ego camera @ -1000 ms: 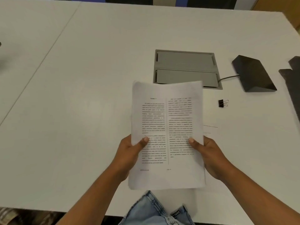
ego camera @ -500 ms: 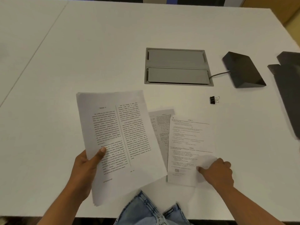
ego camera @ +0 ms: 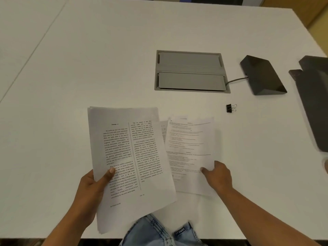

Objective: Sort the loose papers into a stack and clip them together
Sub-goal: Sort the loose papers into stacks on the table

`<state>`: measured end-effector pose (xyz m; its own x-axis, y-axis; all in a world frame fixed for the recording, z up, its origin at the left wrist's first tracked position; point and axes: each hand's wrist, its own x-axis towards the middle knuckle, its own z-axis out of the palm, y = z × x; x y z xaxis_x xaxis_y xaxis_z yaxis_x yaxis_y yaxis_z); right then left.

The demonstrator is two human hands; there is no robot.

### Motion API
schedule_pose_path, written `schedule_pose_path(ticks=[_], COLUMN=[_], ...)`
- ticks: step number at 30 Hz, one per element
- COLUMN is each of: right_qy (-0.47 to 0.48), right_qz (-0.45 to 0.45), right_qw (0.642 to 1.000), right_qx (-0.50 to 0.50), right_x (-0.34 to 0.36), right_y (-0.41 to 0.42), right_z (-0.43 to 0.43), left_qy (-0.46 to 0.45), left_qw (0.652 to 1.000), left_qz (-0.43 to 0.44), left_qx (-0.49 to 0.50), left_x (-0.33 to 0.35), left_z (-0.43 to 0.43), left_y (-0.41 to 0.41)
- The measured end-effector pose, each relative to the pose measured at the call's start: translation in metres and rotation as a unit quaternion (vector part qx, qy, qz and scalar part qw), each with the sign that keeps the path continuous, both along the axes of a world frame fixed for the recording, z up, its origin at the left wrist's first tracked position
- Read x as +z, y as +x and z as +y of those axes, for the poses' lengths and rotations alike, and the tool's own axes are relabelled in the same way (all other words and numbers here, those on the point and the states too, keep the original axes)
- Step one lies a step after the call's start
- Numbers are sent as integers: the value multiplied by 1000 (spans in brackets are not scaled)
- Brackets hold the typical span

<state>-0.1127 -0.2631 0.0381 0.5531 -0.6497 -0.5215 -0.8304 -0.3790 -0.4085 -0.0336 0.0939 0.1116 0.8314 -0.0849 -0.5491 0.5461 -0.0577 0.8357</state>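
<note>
My left hand point(ego camera: 95, 185) holds a stack of printed papers point(ego camera: 129, 157) by its lower left edge, thumb on top, lifted over the white table point(ego camera: 88, 59). To its right a loose printed sheet point(ego camera: 190, 148) is raised off the table, and my right hand point(ego camera: 218, 174) pinches its lower right edge. Another sheet point(ego camera: 163, 130) lies partly hidden under both. A small black binder clip point(ego camera: 230, 108) rests on the table, apart from the papers, up and to the right.
A grey recessed cable hatch point(ego camera: 190, 71) sits in the table behind the papers. A black wedge-shaped box point(ego camera: 262, 77) with a cable lies right of it, and dark flat objects point(ego camera: 314, 96) at the far right edge. My jeans point(ego camera: 156, 231) show below the front edge.
My left hand carried the stack off to the left, uncovering loose sheets. My right hand let go of the stack, reached down to the right sheet and has lifted its edge.
</note>
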Motion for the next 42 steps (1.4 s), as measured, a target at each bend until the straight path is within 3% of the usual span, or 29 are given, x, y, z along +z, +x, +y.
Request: schedule_pose_path(ticks=[19, 27, 33, 42], right_qy=[-112, -81, -110, -85], right_qz=[62, 59, 82, 18], right_qw=[991, 995, 990, 996], right_qx=[47, 27, 42, 1], right_x=[-6, -8, -7, -5], right_y=[30, 34, 33, 35], right_z=[50, 47, 45, 49], left_qy=[36, 47, 46, 53], left_qw=[999, 998, 998, 997], left_qz=[15, 14, 14, 20], left_qx=[31, 40, 41, 44], left_x=[-5, -5, -8, -15], left_z=[35, 48, 56, 61], left_y=[-4, -1, -1, -2])
